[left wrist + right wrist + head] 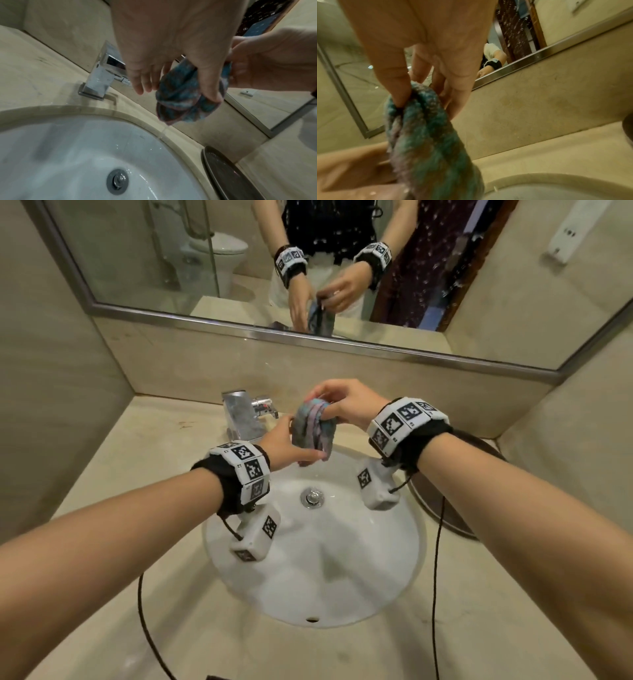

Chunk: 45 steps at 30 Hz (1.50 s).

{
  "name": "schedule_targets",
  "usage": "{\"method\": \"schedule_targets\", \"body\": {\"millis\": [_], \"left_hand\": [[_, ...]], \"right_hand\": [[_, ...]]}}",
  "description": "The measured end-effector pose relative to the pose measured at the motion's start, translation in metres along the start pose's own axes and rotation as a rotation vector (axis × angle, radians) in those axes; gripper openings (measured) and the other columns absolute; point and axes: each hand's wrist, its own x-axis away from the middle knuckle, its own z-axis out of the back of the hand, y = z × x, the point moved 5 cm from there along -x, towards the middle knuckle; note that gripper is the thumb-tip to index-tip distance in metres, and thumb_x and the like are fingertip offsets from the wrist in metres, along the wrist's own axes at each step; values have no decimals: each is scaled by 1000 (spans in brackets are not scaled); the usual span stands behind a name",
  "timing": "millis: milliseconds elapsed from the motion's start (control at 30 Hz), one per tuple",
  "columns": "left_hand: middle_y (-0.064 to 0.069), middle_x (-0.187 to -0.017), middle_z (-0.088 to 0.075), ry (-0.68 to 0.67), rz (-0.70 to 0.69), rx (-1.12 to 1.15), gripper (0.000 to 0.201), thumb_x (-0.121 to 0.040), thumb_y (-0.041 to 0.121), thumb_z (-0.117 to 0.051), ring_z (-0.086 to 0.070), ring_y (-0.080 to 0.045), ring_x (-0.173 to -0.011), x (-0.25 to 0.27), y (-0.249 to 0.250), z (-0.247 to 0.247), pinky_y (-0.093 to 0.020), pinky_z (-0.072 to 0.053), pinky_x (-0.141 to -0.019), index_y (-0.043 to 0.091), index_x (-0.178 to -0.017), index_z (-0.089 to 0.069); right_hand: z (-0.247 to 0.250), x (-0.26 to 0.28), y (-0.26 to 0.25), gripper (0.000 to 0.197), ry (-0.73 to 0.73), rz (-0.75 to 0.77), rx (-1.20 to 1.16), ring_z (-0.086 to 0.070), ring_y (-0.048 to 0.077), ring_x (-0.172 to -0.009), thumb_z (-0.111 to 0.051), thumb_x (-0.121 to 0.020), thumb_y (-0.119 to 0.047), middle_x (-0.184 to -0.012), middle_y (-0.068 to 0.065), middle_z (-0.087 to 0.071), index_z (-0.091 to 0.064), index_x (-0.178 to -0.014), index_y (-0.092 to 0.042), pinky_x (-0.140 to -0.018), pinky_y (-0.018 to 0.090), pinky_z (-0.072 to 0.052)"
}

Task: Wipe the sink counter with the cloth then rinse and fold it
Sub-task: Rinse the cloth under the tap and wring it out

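Observation:
A bunched blue-and-pink striped cloth (313, 429) hangs over the back rim of the white sink (376, 577), just right of the chrome faucet (239, 416). My right hand (329, 405) pinches the cloth's top from above. The right wrist view shows that thumb and those fingers closed on the cloth (426, 142). My left hand (301, 445) grips the lower part, with the thumb across the front of the cloth (180, 100) and the fingers behind it. A thin trickle of water falls from the cloth's bottom edge. The faucet spout shows no running water.
The beige stone counter (137, 474) surrounds the basin, and the drain (312, 497) has wet streaks near it. A dark round plate (442, 508) lies on the counter to the right of the sink. A framed mirror (308, 333) runs along the back wall.

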Motion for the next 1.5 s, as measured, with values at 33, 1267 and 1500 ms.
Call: {"method": "schedule_targets", "body": {"millis": [33, 1267, 1500], "left_hand": [[-5, -113, -62, -25, -44, 62, 81, -64, 23, -84, -63, -18, -97, -1, 7, -4, -26, -53, -75, 15, -130, -38], [-16, -101, -63, -153, -280, -1006, 25, -93, 19, -42, -51, -28, -73, -26, 30, -41, -32, -36, -61, 7, -114, -34], [-13, -108, -61, -30, -460, -974, 27, -94, 24, -47, -60, -33, -89, -23, 38, -33, -32, -36, -63, 8, -116, -44]], "right_hand": [[1, 1, 0, 29, -11, -13, -107, -57, 19, -87, -47, -84, 14, -96, 12, -59, -61, -100, -7, -71, 22, -52], [-13, 2, 79, 20, -196, -328, 340, -36, 16, -46, -58, -79, -11, -55, 4, -40, -49, -61, -10, -39, 20, -39], [10, 3, 73, 24, -37, -217, 499, -54, 18, -61, -64, -82, -21, -70, 2, -60, -63, -99, -5, -51, 26, -47]]}}
